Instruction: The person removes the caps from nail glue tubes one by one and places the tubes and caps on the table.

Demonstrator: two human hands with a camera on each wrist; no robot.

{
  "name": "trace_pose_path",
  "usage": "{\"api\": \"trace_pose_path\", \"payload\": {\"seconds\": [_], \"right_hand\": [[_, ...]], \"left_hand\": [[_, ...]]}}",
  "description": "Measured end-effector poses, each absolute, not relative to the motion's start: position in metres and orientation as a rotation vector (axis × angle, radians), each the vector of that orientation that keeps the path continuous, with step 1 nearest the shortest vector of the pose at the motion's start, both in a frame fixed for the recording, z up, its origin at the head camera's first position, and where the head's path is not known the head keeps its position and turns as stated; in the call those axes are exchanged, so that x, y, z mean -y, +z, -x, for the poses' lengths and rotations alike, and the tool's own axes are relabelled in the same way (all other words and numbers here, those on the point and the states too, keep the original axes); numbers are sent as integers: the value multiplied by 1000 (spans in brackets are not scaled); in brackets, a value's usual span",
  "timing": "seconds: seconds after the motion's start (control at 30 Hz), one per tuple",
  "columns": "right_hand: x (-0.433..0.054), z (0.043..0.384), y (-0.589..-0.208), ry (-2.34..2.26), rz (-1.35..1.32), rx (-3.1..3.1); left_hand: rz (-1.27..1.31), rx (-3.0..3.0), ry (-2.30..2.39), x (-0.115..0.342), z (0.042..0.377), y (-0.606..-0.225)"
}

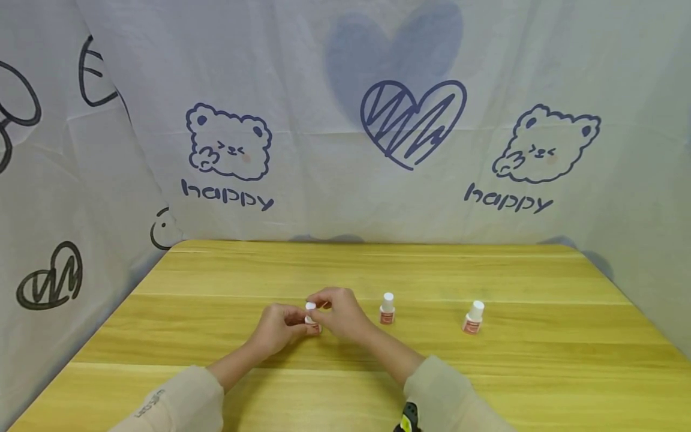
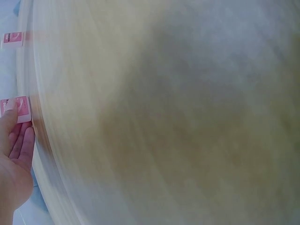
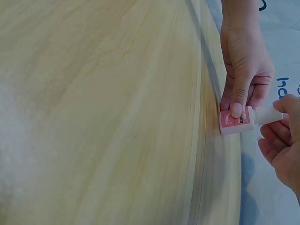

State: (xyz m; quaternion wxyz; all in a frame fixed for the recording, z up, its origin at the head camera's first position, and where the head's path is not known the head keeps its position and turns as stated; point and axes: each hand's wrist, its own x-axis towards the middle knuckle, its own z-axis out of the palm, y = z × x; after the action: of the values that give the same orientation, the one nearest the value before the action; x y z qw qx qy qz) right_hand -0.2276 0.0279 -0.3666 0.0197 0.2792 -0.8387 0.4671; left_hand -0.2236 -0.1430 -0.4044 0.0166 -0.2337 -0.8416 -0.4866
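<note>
Left fingers [image 3: 238, 98], bottle [image 3: 237, 127] between; right fingers [image 3: 275, 136], cap [image 3: 267, 114]

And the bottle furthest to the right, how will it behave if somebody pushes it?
The rightmost bottle would probably tip if pushed at its white cap, since it stands tall and narrow. Pushed low, it may slide, because the table looks smooth.

Yellowish wood-grain table [image 1: 324, 378], pale hanging cloth [image 1: 318, 144], drawn bears [image 1: 229, 144], hearts [image 1: 413, 123], "happy" lettering [image 1: 228, 195]
</note>
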Motion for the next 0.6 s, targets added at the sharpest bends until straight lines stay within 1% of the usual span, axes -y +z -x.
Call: {"api": "trace_pose_path", "payload": {"seconds": [0.13,0.6], "right_hand": [[-28,227,-368,1453,-857,2594],[-22,224,-371,1495,-705,2547]], "left_hand": [[719,2623,-1496,143,224,-405],[697,2625,-1476,142,224,-406]]}}
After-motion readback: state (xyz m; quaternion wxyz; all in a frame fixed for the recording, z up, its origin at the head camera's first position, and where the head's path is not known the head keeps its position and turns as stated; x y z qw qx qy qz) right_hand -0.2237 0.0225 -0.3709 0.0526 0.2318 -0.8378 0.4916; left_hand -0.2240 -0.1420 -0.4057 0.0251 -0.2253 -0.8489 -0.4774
